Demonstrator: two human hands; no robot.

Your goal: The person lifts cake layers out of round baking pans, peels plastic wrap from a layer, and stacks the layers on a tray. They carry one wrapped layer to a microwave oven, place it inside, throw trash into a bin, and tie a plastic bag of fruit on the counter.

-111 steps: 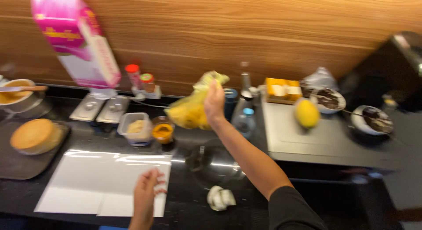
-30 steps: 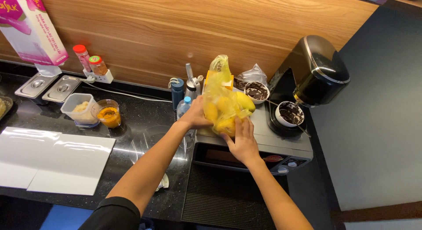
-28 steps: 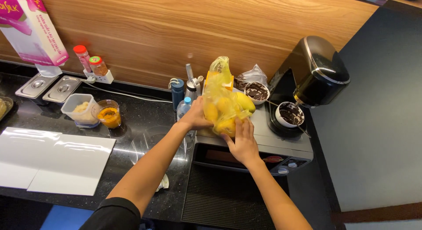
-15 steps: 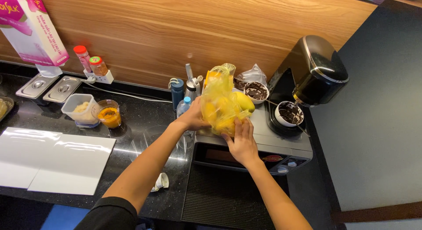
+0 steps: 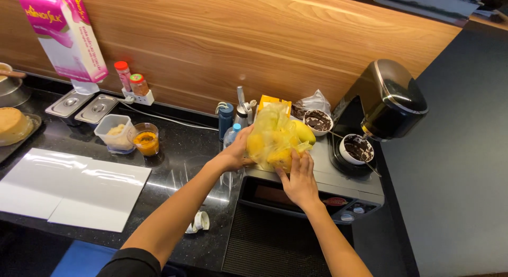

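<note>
Two hands on one clear plastic bag of yellow fruit (image 5: 275, 142), resting on the flat top of a grey appliance (image 5: 338, 174) at the right end of the black surface (image 5: 174, 166). Left hand (image 5: 235, 152) cupped against the bag's 9 o'clock side, fingers curled round the plastic, most likely to stop the load rolling off towards the surface. Right hand (image 5: 299, 179) pressed flat at the bag's 5 o'clock, fingers spread up over the lower fruit, apparently propping the weight from the near edge. Bag standing rather tall, loose neck crumpled at 12 o'clock, one bare yellow fruit (image 5: 304, 131) poking out at 2 o'clock.

Close by at 12 o'clock of the bag: an orange box (image 5: 272, 102), a metal bottle top (image 5: 242, 110) and a blue flask (image 5: 226, 118), crowded against the wooden wall. At 2 o'clock, a white bowl with dark contents (image 5: 317, 120); at 3 o'clock, a second such bowl (image 5: 355, 148) under the dark round machine (image 5: 389, 100). Well off at 9 o'clock: an orange-filled cup (image 5: 145, 139), a clear tub (image 5: 116, 133), two lidded steel pans (image 5: 84, 106). At 8 o'clock, white sheets (image 5: 69, 187) laid flat, and a crumpled white scrap (image 5: 198, 221) near the surface's front edge.
</note>
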